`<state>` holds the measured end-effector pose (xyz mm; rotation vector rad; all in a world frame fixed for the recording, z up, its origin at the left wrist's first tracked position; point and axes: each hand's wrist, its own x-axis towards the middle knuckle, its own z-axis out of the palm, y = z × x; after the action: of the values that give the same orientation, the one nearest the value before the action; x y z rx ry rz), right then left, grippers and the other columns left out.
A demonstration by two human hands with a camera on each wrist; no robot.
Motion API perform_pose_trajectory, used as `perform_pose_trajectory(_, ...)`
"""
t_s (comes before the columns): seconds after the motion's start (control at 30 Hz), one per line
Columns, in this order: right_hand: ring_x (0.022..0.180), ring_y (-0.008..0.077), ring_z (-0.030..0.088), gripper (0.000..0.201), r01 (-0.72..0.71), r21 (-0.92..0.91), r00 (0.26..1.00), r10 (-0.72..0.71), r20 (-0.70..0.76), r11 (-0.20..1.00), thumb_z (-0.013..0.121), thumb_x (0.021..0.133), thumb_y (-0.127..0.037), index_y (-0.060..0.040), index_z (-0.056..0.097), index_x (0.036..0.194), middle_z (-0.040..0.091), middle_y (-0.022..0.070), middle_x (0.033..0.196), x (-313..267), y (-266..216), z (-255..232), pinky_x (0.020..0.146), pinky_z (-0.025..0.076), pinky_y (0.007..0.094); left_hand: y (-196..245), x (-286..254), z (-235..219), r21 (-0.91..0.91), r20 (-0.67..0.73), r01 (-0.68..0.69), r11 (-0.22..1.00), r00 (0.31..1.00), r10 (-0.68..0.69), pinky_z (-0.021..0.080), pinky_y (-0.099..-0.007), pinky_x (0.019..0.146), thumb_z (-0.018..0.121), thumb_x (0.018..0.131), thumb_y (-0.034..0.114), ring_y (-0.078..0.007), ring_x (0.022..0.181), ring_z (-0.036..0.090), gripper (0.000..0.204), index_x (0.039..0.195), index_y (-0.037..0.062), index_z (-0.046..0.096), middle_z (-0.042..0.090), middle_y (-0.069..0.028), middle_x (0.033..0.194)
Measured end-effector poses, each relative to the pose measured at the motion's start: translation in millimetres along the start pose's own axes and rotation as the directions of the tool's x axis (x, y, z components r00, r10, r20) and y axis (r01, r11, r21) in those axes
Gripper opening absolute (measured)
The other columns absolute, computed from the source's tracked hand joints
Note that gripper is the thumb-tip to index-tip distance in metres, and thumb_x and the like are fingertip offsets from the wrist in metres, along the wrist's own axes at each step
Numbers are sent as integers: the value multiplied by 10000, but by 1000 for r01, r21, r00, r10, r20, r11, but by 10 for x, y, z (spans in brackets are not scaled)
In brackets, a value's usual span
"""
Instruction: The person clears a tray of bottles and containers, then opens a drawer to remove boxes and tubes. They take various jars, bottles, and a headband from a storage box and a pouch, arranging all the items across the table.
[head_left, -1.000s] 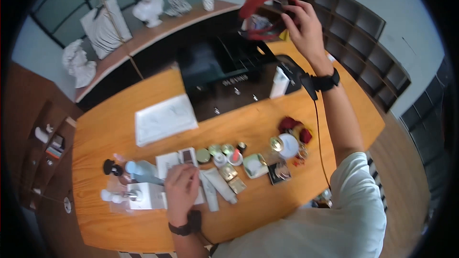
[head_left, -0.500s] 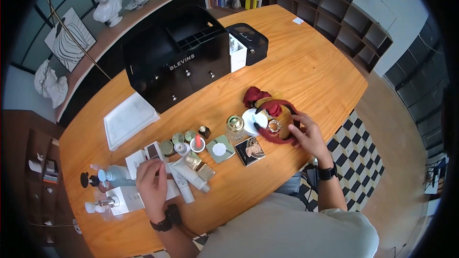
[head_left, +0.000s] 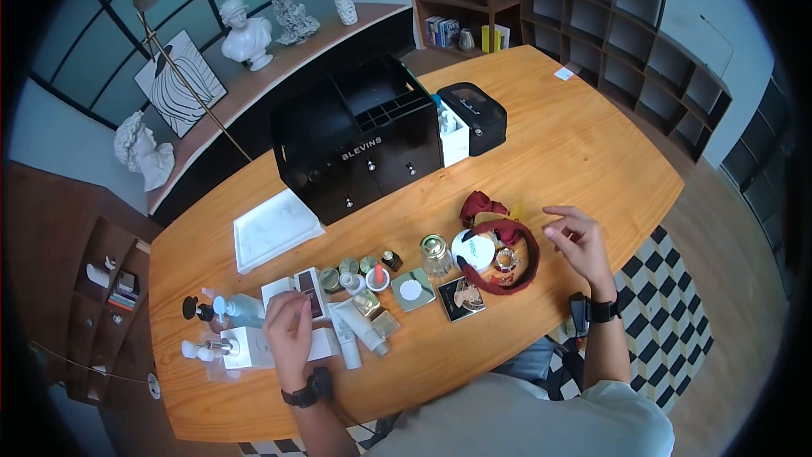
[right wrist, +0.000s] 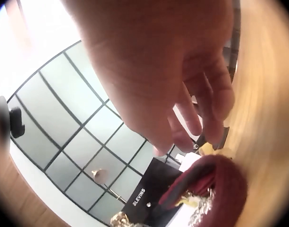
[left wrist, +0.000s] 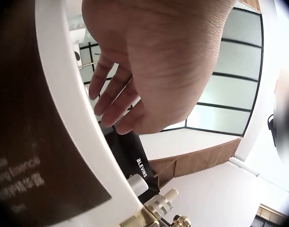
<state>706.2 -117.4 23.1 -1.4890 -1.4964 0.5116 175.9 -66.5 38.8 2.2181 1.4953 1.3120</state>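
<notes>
A dark red headband [head_left: 531, 264] lies on the table around a metallic bracelet [head_left: 506, 260] and partly over a round white lid [head_left: 472, 250]. Just right of it my right hand [head_left: 579, 241] is held with loosely bent fingers and nothing in them; the right wrist view has the headband [right wrist: 225, 189] below the fingertips. My left hand [head_left: 289, 330] hangs relaxed over white boxes, beside two pale tubes [head_left: 359, 326], also holding nothing. Dark red scrunchies [head_left: 480, 206] sit behind the headband. A black compact with a portrait [head_left: 463, 299] lies in front of it.
A black organizer box [head_left: 355, 131] marked BLEVINS stands at the back, with a black pouch [head_left: 475, 118] and a white box [head_left: 454, 142] at its right. A white tray [head_left: 275, 228] lies left. Pump bottles [head_left: 241, 311], jars, a glass jar [head_left: 436, 256] and a green square box [head_left: 413, 289] crowd the front.
My right hand brought the red headband down from high above the table, laid it around the bracelet, let go and drew back to the right. The left hand stayed over the boxes.
</notes>
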Motion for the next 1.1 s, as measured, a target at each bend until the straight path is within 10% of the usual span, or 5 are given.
perform_pose_trajectory(0.33,1056,339,746,344,441,-305,897,-408,168,844,790,972,-131,-53,713,1298,751,185,1241,1900,-385,401,875,607,421,120,-24,-50,72,-39,78,994,996,-75,550,-398,924,760,932,-11,-325,1028,710,75,995,-45,784,755,-159,1093)
perform_pose_trajectory(0.57,1072,413,738,315,392,-529,918,-278,283,753,784,966,-254,-67,734,1214,771,232,1120,2934,-182,999,934,594,498,223,-128,-98,106,-83,124,987,990,-115,558,-399,918,761,943,3,-320,1022,715,74,994,-42,789,763,-162,1098)
perform_pose_trajectory(0.73,944,418,750,257,436,-401,879,-477,-3,806,798,959,-272,-57,731,1081,762,213,943,2611,-517,561,797,580,515,243,-297,-177,76,-138,214,974,970,-202,562,-398,911,749,963,20,-313,1016,720,87,998,-50,787,766,-169,1096)
perform_pose_trajectory(0.83,866,378,735,267,352,-298,935,-348,69,887,806,962,-283,-71,711,1094,742,163,923,2306,-809,167,746,567,458,182,-353,-212,86,-160,225,971,965,-209,557,-398,925,739,972,29,-318,1020,719,96,999,-51,783,764,-170,1097)
perform_pose_trajectory(1.1,901,362,754,252,600,-370,798,-492,348,709,829,920,-290,-91,748,1053,772,148,951,2104,-161,677,776,584,463,279,-481,-146,132,-143,217,967,970,-198,525,-428,995,739,962,37,-357,1087,694,106,994,-62,761,749,-198,1126)
